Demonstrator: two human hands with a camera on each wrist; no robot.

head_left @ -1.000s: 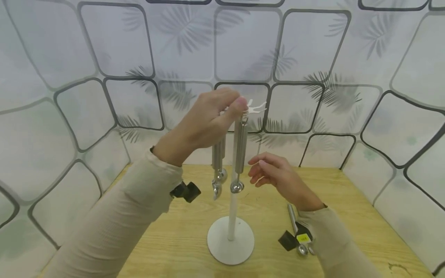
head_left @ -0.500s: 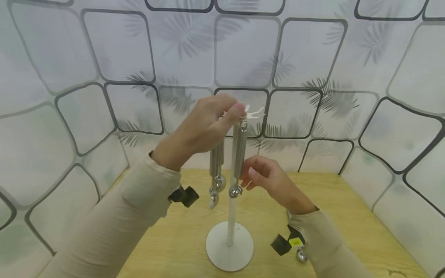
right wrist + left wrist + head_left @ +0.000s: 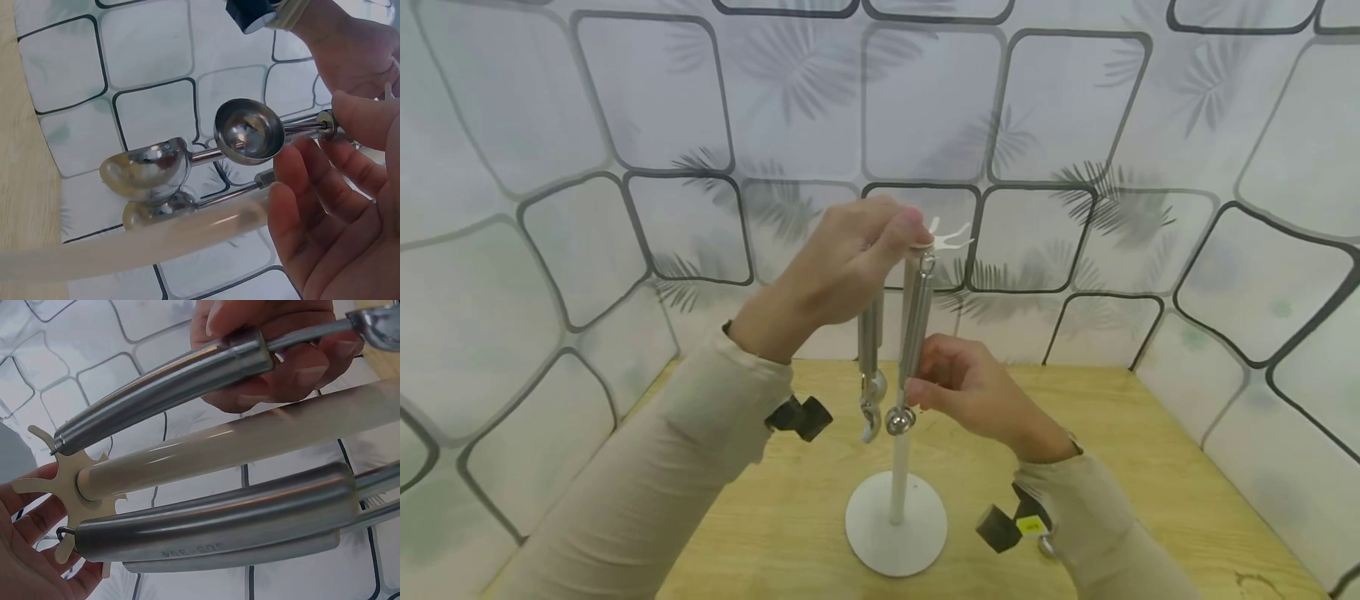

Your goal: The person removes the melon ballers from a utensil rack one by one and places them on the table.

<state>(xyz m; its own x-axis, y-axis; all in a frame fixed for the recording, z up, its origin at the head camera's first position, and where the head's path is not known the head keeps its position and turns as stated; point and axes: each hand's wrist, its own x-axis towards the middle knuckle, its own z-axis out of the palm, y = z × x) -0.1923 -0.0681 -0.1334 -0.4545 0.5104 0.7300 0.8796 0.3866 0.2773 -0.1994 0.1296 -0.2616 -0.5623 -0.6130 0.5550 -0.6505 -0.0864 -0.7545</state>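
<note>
A white stand [image 3: 898,492] with a crown of hooks [image 3: 61,487] at its top stands upright on the table. My left hand [image 3: 842,267] grips that crown from above, fingers around its edge. Stainless steel scoops with tube handles hang from the hooks. My right hand [image 3: 973,387] pinches the lower handle of the right-hand ice cream scoop [image 3: 249,132], whose top ring stays on a hook; its round bowl hangs just below the fingers. Other hanging scoops [image 3: 147,172] sit on the left side of the pole, their upper handles partly hidden behind my left hand in the head view.
A round white base [image 3: 897,542] holds the stand on the wooden table [image 3: 775,517]. Under my right forearm, a metal scoop [image 3: 1047,547] lies mostly hidden. Black blocks [image 3: 998,528] are strapped at both wrists. Patterned walls [image 3: 932,100] enclose the back and sides.
My right hand has moved left to the right-hand scoop and now pinches its handle. That scoop has tilted slightly, its bowl shifting left. My left hand stays on the crown.
</note>
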